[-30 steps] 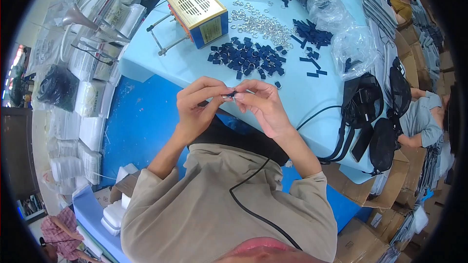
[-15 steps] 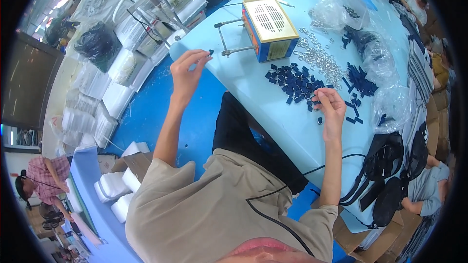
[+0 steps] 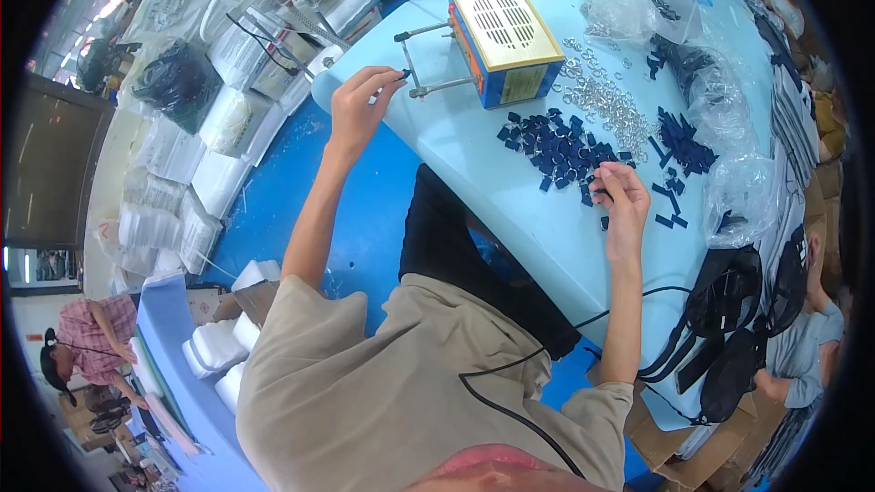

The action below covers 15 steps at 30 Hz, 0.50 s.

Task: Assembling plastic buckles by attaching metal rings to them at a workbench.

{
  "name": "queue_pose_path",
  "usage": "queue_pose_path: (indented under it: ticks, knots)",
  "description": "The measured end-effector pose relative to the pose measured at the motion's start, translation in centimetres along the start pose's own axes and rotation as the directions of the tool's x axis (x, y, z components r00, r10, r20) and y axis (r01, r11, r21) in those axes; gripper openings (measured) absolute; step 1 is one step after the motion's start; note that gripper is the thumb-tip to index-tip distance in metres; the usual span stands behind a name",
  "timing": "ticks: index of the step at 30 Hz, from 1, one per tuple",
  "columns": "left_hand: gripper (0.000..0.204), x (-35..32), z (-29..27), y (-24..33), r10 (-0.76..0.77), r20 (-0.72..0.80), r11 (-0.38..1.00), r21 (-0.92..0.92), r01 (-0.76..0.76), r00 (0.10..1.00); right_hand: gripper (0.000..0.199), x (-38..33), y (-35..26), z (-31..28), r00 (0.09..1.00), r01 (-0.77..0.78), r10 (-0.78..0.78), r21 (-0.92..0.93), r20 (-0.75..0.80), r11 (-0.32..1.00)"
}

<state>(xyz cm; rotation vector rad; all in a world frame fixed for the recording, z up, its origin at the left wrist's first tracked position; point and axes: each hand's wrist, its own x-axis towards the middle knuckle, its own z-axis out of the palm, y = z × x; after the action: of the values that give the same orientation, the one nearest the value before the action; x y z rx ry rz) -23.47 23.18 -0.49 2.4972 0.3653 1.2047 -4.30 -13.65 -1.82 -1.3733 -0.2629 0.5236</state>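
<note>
My left hand (image 3: 357, 114) pinches a small dark blue strap piece (image 3: 406, 75) between thumb and fingertips. The piece is at the thin crossbar of a metal frame (image 3: 409, 59), which sticks out from a blue box with a cream slotted top (image 3: 508, 25); whether they touch, I cannot tell. My right hand (image 3: 625, 210) is closed at the near edge of a pile of dark blue strap pieces (image 3: 556, 148). Dark blue shows at its fingertips, but what it grips is partly hidden. Beyond the pile lie many small silver metal rings (image 3: 609, 105).
Dark blue strips (image 3: 685, 144) and clear plastic bags (image 3: 734, 191) lie on the right of the light blue table (image 3: 510, 196). Black mesh straps (image 3: 725, 337) hang over its near right corner. White wrapped bundles (image 3: 223, 118) line the left; co-workers are at both sides.
My left hand has moved right, bringing the strap piece from beside the frame to its crossbar. My right hand stays by the pile, fingers still closed, shifted slightly.
</note>
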Motion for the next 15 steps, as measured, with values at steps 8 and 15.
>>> queue_pose_path:
  ticks: [8, 15]
  knots:
    - [0.013, -0.02, -0.04, -0.22, 0.000, -0.022, 1.000, 0.019, 0.001, 1.000, 0.015, -0.18, -0.36, 0.12, 1.000, -0.010, 0.010, 0.008, 0.021, 1.000]
    - [0.013, 0.00, 0.28, -0.13, 0.037, -0.006, 0.997, 0.074, -0.037, 0.999, 0.014, -0.37, -0.48, 0.24, 0.999, -0.023, 0.024, -0.016, 0.035, 1.000]
